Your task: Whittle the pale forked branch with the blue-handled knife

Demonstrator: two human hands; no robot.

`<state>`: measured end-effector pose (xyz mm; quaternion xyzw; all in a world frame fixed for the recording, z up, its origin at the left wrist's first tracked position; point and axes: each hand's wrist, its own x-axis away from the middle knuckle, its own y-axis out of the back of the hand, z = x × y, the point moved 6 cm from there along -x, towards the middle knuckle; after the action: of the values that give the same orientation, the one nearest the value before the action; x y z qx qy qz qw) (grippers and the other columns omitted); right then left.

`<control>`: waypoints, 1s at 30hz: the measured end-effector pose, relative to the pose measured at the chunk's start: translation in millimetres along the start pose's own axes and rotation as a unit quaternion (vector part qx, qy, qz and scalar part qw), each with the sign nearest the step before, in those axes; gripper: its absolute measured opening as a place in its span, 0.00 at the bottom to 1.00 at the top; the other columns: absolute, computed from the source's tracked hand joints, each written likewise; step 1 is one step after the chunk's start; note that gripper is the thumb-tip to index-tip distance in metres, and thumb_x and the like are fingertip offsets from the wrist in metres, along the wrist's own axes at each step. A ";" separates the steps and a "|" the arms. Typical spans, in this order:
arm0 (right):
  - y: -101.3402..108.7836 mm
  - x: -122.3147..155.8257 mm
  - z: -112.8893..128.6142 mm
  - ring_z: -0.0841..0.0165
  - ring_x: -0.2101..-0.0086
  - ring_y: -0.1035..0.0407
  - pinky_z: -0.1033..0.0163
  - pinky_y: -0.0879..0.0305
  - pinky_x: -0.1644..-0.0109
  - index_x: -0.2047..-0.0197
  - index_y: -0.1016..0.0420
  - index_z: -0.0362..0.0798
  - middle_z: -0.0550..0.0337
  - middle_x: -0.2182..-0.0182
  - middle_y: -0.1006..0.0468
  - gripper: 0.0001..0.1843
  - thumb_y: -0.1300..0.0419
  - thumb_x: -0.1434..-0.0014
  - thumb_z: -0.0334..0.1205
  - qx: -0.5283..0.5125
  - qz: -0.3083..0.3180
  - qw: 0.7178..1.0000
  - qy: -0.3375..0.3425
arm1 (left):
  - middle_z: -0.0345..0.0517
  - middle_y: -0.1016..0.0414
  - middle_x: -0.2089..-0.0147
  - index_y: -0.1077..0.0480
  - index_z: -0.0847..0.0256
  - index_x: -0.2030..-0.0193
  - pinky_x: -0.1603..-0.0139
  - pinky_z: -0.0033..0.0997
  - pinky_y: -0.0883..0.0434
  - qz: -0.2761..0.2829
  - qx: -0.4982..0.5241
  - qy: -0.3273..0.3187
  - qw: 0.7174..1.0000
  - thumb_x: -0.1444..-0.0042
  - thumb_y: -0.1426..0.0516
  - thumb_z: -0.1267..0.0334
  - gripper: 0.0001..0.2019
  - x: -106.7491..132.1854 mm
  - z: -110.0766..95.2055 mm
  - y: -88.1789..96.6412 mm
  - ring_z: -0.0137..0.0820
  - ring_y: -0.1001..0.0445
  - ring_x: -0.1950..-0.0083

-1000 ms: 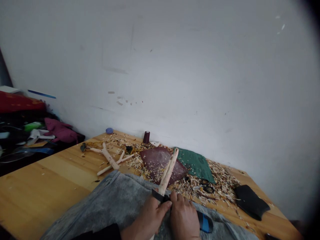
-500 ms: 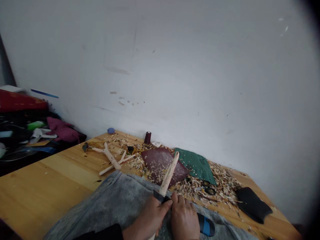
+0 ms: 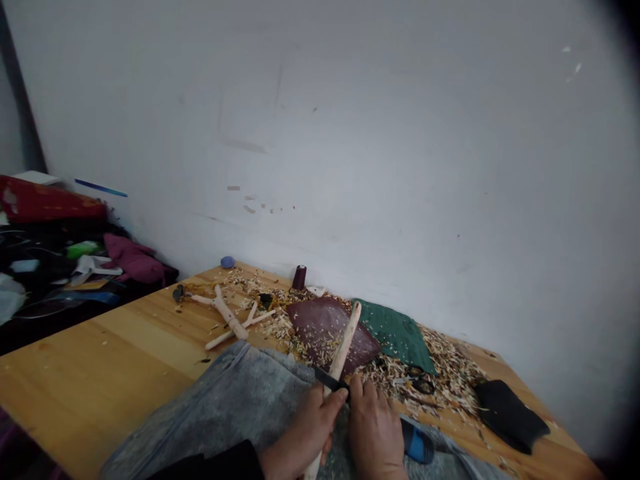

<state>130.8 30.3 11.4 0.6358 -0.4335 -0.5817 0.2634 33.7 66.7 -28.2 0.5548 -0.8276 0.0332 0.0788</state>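
Left hand (image 3: 309,421) clasps stick (image 3: 345,342), right hand (image 3: 375,425) clasps knife (image 3: 419,443); blade (image 3: 329,379) now sits nearer the far tip (image 3: 357,308) (likely mid-stroke)

The left hand (image 3: 311,427) grips a peeled stick (image 3: 345,343) that slants up over a grey cloth (image 3: 215,400); the right hand (image 3: 375,430) holds a knife (image 3: 418,444), its dark blade (image 3: 327,381) across the stick; beyond them, wood shavings (image 3: 454,373) cover part of the table (image 3: 75,373) around a maroon sheet (image 3: 317,327), a green cloth (image 3: 400,333) and scissors (image 3: 423,386).
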 end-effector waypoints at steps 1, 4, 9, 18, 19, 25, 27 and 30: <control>0.2 -2.6 -4.4 0.60 0.68 0.28 0.59 0.41 0.63 0.60 0.28 0.50 0.56 0.70 0.24 0.12 0.46 0.43 0.26 -0.016 0.002 1.000 -0.006 | 0.26 0.45 0.85 0.37 0.57 0.61 0.91 0.20 0.47 0.011 0.027 -0.012 0.999 0.46 0.45 0.43 0.19 -0.6 -2.2 -1.3 0.22 0.47 0.89; 4.5 -14.9 -25.4 0.63 0.68 0.27 0.63 0.41 0.65 0.58 0.28 0.50 0.57 0.68 0.22 0.13 0.46 0.43 0.26 -0.104 0.002 0.993 -0.048 | 0.27 0.42 0.82 0.40 0.56 0.58 0.91 0.19 0.46 0.045 0.114 -0.016 0.992 0.47 0.47 0.40 0.21 -3.5 -5.4 -0.8 0.21 0.47 0.88; 12.3 -37.2 -55.4 0.62 0.73 0.28 0.64 0.41 0.70 0.59 0.27 0.47 0.56 0.73 0.22 0.16 0.48 0.40 0.50 -0.363 -0.029 0.918 -0.157 | 0.30 0.38 0.82 0.40 0.56 0.59 0.91 0.20 0.45 0.101 0.285 0.049 0.952 0.47 0.51 0.46 0.17 -7.2 -6.1 6.8 0.22 0.46 0.88; -13.5 -20.3 -32.9 0.70 0.81 0.40 0.65 0.43 0.74 0.75 0.33 0.49 0.66 0.85 0.35 0.27 0.46 0.46 0.66 -0.631 0.033 0.748 -0.204 | 0.32 0.36 0.83 0.38 0.57 0.60 0.93 0.19 0.46 0.128 0.312 -0.011 0.941 0.49 0.49 0.52 0.14 -2.7 -19.3 10.3 0.22 0.46 0.90; -14.2 -19.4 -34.3 0.70 0.80 0.39 0.65 0.42 0.73 0.76 0.33 0.49 0.65 0.85 0.34 0.27 0.47 0.45 0.66 -0.632 0.030 0.748 -0.199 | 0.31 0.36 0.83 0.38 0.57 0.60 0.93 0.19 0.45 0.130 0.307 -0.014 0.943 0.49 0.48 0.52 0.14 -2.3 -19.2 9.7 0.22 0.46 0.90; -14.9 -18.2 -36.6 0.69 0.75 0.35 0.65 0.40 0.69 0.76 0.33 0.49 0.62 0.80 0.30 0.28 0.51 0.41 0.64 -0.628 0.046 0.761 -0.156 | 0.30 0.38 0.84 0.39 0.57 0.67 0.92 0.18 0.47 0.121 0.255 -0.038 0.958 0.47 0.49 0.46 0.15 0.1 -18.3 8.8 0.20 0.47 0.90; -11.3 -17.5 -32.5 0.69 0.76 0.36 0.65 0.41 0.70 0.76 0.33 0.49 0.62 0.80 0.31 0.28 0.52 0.41 0.65 -0.623 0.056 0.768 -0.137 | 0.30 0.39 0.84 0.40 0.56 0.69 0.92 0.18 0.48 0.104 0.229 -0.045 0.967 0.46 0.50 0.43 0.17 1.0 -18.1 10.7 0.20 0.48 0.90; -6.3 -16.0 -25.7 0.70 0.78 0.37 0.65 0.42 0.72 0.76 0.34 0.49 0.63 0.82 0.33 0.29 0.52 0.42 0.66 -0.614 0.074 0.777 -0.121 | 0.30 0.41 0.86 0.40 0.57 0.70 0.91 0.19 0.48 0.075 0.184 -0.056 0.978 0.44 0.53 0.39 0.21 3.2 -21.1 14.7 0.20 0.47 0.91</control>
<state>158.0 42.7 19.0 0.2296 -0.0587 -0.7754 0.5854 20.9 72.4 -6.4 0.4972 -0.8496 0.1597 -0.0739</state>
